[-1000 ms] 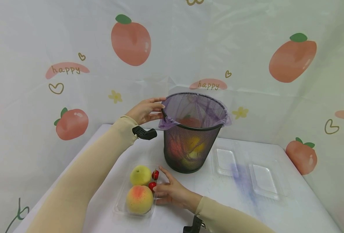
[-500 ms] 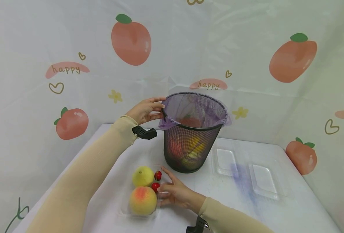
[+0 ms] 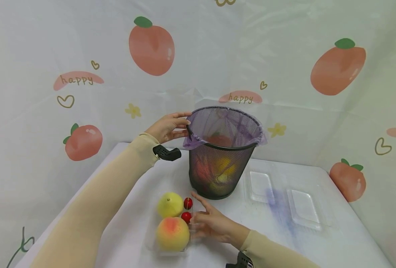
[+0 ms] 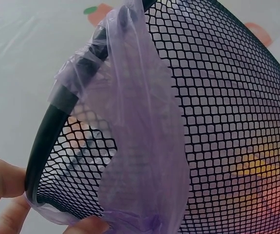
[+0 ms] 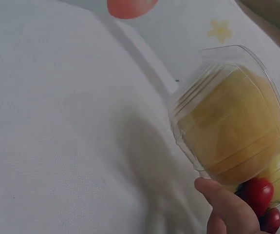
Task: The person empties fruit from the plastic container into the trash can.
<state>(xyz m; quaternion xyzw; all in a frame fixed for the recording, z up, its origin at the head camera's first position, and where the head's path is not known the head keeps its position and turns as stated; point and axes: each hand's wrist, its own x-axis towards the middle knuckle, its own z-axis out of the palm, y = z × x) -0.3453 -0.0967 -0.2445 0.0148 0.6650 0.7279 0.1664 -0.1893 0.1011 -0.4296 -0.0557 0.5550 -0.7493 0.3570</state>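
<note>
A black mesh bin (image 3: 218,167) with a purple liner (image 3: 224,123) stands at the table's middle, with fruit showing inside. My left hand (image 3: 169,126) grips its left rim; in the left wrist view my fingers (image 4: 1,180) pinch the rim (image 4: 47,141) and liner (image 4: 144,161). In front of the bin, a clear plastic tray (image 3: 171,254) holds a peach (image 3: 172,233), a yellow-green fruit (image 3: 170,204) and two cherries (image 3: 188,203). My right hand (image 3: 214,223) holds the tray's right side. In the right wrist view my thumb (image 5: 225,204) presses the tray (image 5: 217,63) by a cherry (image 5: 257,192).
Two empty clear trays (image 3: 261,186) (image 3: 305,208) lie to the right of the bin on the white table (image 3: 134,178). A blue smear marks the cloth between them. A fruit-printed backdrop hangs close behind and to both sides.
My right hand has slid the fruit tray to the right, toward the bin's front. The left hand and the bin have stayed put.
</note>
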